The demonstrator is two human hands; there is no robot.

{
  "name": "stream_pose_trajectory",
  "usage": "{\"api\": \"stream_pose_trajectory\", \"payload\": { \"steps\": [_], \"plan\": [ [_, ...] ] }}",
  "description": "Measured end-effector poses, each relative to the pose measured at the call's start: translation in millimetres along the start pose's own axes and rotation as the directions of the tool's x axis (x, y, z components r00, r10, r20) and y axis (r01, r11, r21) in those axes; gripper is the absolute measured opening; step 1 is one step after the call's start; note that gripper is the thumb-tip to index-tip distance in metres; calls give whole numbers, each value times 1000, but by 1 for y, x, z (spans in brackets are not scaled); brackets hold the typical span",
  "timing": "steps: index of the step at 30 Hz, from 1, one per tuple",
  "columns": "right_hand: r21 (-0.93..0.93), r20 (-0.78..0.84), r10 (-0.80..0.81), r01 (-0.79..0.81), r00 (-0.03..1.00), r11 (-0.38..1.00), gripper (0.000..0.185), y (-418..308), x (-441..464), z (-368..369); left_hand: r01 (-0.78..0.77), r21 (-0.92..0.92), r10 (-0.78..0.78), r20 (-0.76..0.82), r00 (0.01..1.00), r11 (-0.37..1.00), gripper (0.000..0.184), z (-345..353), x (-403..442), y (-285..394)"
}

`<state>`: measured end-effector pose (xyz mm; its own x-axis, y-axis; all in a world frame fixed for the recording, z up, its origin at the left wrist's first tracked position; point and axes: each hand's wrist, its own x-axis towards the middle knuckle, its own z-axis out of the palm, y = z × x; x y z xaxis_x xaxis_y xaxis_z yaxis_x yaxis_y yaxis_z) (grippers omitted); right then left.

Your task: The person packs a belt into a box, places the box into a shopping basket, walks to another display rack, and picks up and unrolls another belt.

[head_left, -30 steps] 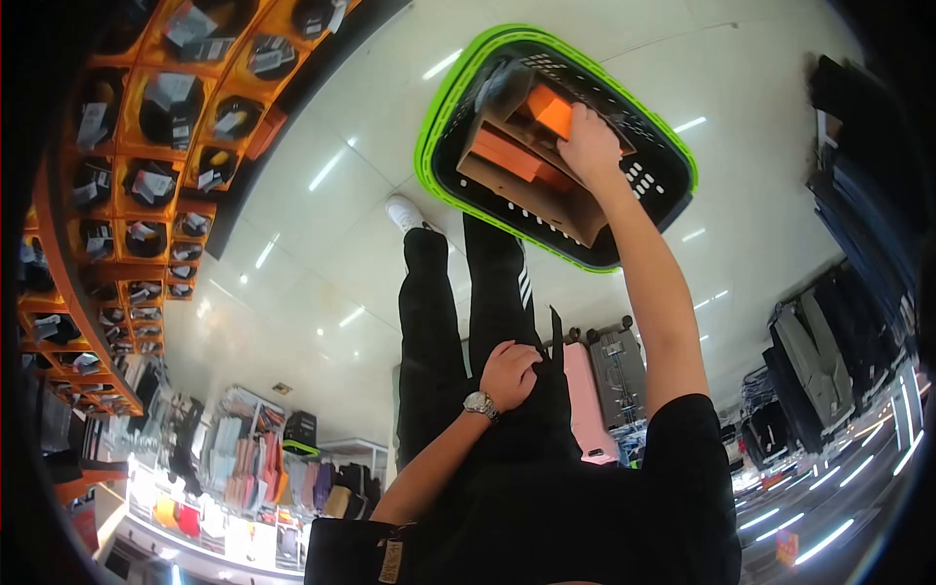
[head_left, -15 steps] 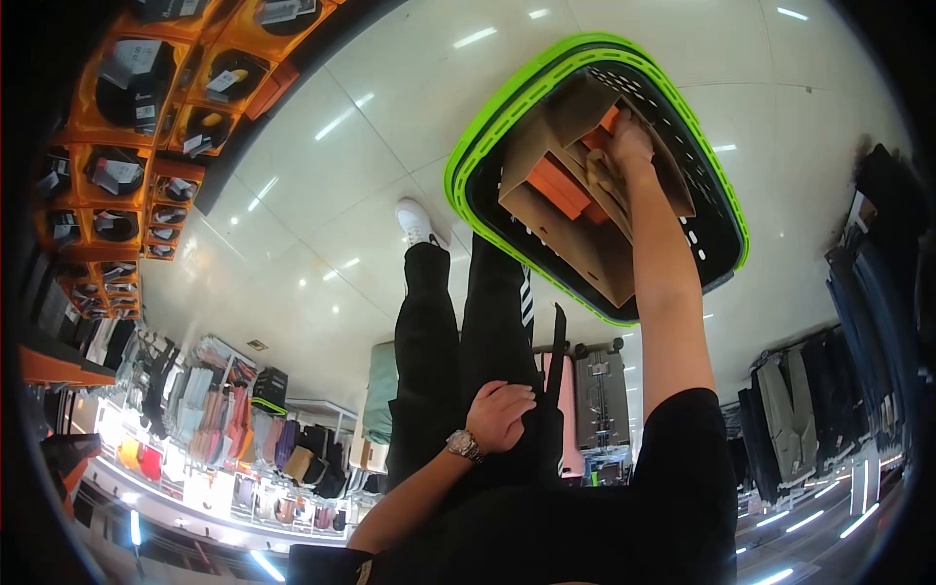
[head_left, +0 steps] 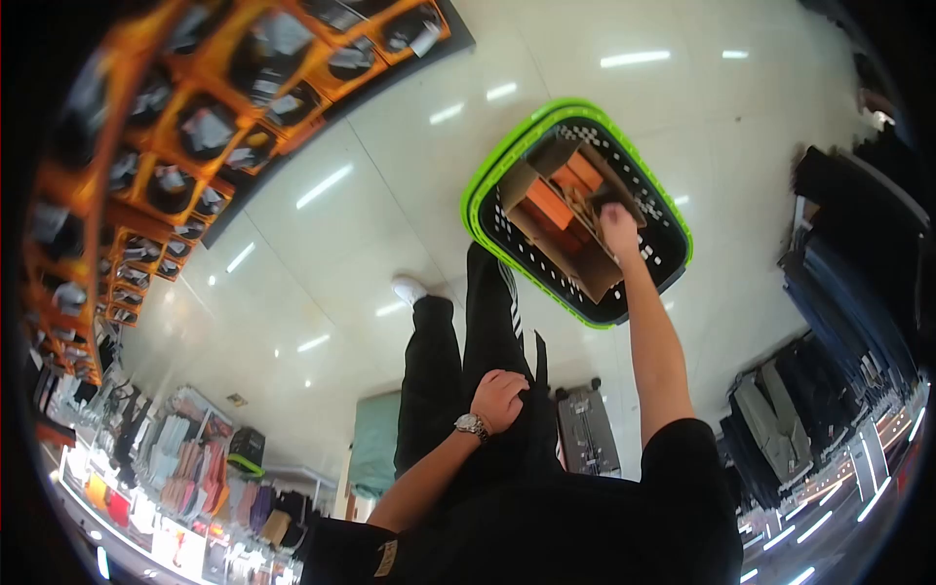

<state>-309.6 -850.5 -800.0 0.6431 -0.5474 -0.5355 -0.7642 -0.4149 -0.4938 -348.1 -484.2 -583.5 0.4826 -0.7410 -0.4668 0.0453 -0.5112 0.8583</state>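
Note:
A black basket with a lime-green rim [head_left: 476,185] stands beyond my legs. Inside it are open brown paper bags [head_left: 575,263] containing orange boxes [head_left: 546,202]. My right hand [head_left: 619,230] reaches into the basket at the right-hand bag. Its fingers are curled by a small dark item [head_left: 606,194], too blurred to identify; what they grip is partly hidden. My left hand [head_left: 499,400], with a watch [head_left: 472,425] on its wrist, rests against my black trousers near the thigh. Its fingers are bent and close together, with nothing visible in them.
Orange shelving [head_left: 185,210] with tagged dark goods curves along the left. Clothes racks [head_left: 780,409] line the right. A dark grey suitcase [head_left: 587,429] and green fabric [head_left: 375,444] are near my legs. A second basket [head_left: 247,450] is at the lower left.
My right hand has moved off the orange box it was touching, toward the near right side of the bag. The dark item now shows by its fingers. The camera view has shifted.

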Motion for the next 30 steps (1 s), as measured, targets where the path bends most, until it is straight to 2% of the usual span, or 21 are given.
{"api": "stream_pose_trajectory", "payload": {
  "steps": [2, 5, 6, 7, 8, 9, 11, 12, 13, 14, 15, 17, 19, 20, 21, 22, 23, 24, 25, 27, 30],
  "plan": [
    [-47, -121, -69, 63, 990, 997, 20, -30, -48, -16, -31, 14, 31, -1, 1000, 999, 23, -6, -16, -4],
    [-22, -20, -46, 45, 999, 999, 18, -48, -115, -25, -130, 69, 134, -53, 990, 989, 18, -22, -42, -8],
    [-92, -19, -59, 57, 998, 994, 19, -67, -141, -28, -73, 80, 73, -2, 997, 994, 17, -28, -54, -14],
    [-96, -72, -307, 300, 949, 949, 19, -68, -160, -21, -14, 100, 10, 37, 999, 995, 16, -40, -65, -19],
    [-13, 34, -183, 183, 983, 983, 20, -78, -182, -17, 39, 127, -32, -54, 998, 991, 16, -52, -83, -23],
    [-57, 55, -204, 208, 977, 977, 22, -80, -200, -6, 150, 129, -135, -117, 984, 980, 17, -71, -103, -20],
    [-167, 76, -321, 329, 944, 929, 25, -102, -240, 16, 201, 106, -174, -220, 960, 974, 19, -102, -152, -47],
    [-177, 179, -182, 213, 967, 961, 25, -95, -250, 38, 255, 104, -223, -248, 943, 961, 21, -117, -181, -65],
    [-276, 261, -267, 337, 928, 900, 22, -121, -273, 47, 308, 100, -272, -271, 923, 946, 23, -133, -212, -81],
    [-222, 334, -192, 275, 923, 936, 22, -139, -292, 62, 399, 92, -350, -331, 876, 912, 25, -151, -246, -91],
    [-207, 343, -233, 315, 910, 926, 22, -159, -306, 82, 439, 51, -384, -402, 832, 897, 25, -159, -282, -116],
    [-265, 546, -102, 287, 831, 920, 26, -190, -338, 118, 563, 59, -481, -451, 752, 825, 26, -171, -354, -163],
    [-232, 582, -340, 552, 739, 801, 25, -239, -375, 144, 738, -88, -674, -489, 553, 669, 28, -158, -421, -210],
    [-302, 551, -311, 532, 775, 791, 26, -260, -386, 160, 759, -153, -712, -500, 493, 632, 31, -138, -453, -250],
    [-368, 560, -297, 554, 773, 747, 28, -281, -392, 171, 783, -11, -678, -508, 531, 622, 32, -98, -479, -329],
    [-330, 575, -321, 573, 753, 750, 28, -303, -394, 176, 798, -360, -836, -460, 300, 484, 30, -109, -510, -267],
    [-292, 590, -337, 583, 734, 758, 28, -321, -401, 180, 790, 283, -664, -430, 612, 544, 26, -83, -537, -312],
    [-284, 588, -354, 596, 727, 751, 28, -334, -399, 189, 691, -437, -799, -481, 361, 576, 22, -54, -558, -325],
    [-291, 615, -368, 635, 697, 716, 27, -344, -390, 196, 335, -882, -937, -266, 227, 332, 20, -40, -572, -324],
    [-295, 638, -386, 674, 667, 677, 27, -365, -382, 203, 500, -716, -872, -367, 324, 487, 20, -15, -590, -316],
    [-309, 636, -351, 644, 687, 700, 27, -400, -384, 201, 446, -794, -906, -311, 287, 413, 21, 10, -579, -298]
  ]
}}
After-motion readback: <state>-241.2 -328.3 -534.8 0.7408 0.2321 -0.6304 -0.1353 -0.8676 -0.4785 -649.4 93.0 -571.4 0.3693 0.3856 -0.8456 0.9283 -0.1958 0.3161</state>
